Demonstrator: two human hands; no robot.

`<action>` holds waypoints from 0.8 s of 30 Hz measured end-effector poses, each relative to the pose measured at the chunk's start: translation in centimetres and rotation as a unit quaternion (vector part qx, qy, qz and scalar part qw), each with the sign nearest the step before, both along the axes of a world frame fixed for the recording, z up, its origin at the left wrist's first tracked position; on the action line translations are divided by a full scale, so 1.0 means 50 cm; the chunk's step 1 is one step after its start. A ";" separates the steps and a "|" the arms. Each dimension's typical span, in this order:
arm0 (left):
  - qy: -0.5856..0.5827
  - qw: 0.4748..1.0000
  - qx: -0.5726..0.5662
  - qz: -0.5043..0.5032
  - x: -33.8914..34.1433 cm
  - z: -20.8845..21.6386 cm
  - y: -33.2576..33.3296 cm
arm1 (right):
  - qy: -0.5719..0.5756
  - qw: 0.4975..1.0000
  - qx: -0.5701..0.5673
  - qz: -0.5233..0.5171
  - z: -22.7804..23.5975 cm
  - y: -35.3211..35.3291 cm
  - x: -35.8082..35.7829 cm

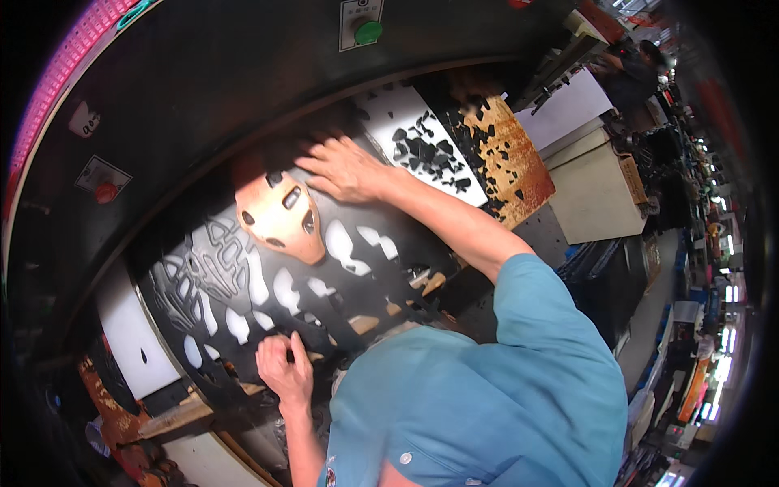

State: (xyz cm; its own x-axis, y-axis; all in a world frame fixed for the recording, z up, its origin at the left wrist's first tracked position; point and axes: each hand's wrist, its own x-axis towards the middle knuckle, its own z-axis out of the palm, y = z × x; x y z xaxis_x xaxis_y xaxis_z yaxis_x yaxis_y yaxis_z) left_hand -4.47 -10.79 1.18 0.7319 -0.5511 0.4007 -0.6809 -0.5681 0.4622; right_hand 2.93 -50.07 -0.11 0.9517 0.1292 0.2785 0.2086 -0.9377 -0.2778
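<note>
A tan cutting die (280, 213) with several oblong openings lies on a black sheet (341, 284) full of cut-out holes, through which a white surface shows. Just right of the die, my right hand (345, 169) rests on the sheet with its fingers stretched out and spread; the fingertips lie in shadow. At the sheet's near edge, my left hand (284, 369) is curled with thumb and forefinger close together. Whatever it may hold is hidden. To the left of the die sit several dark, strap-like cut pieces (219, 264) on the sheet.
A dark machine beam (243, 73) with a green button (367, 32) and a red button (105, 192) spans the far side. Small black scraps cover a white board (422, 146) and a worn brown board (507, 162) at the right. A cream-coloured box (596, 191) stands farther right.
</note>
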 end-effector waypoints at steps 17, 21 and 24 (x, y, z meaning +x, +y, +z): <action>0.230 0.972 -0.019 -0.046 0.109 0.122 -0.011 | -0.085 0.990 -0.005 -0.114 -0.041 -0.093 -0.104; 0.130 0.987 -0.080 -0.051 0.209 0.110 -0.058 | 0.011 0.984 -0.029 -0.177 -0.035 -0.182 -0.128; 0.085 0.992 -0.080 -0.039 0.271 0.093 -0.101 | 0.013 0.933 -0.092 -0.347 0.012 -0.225 -0.088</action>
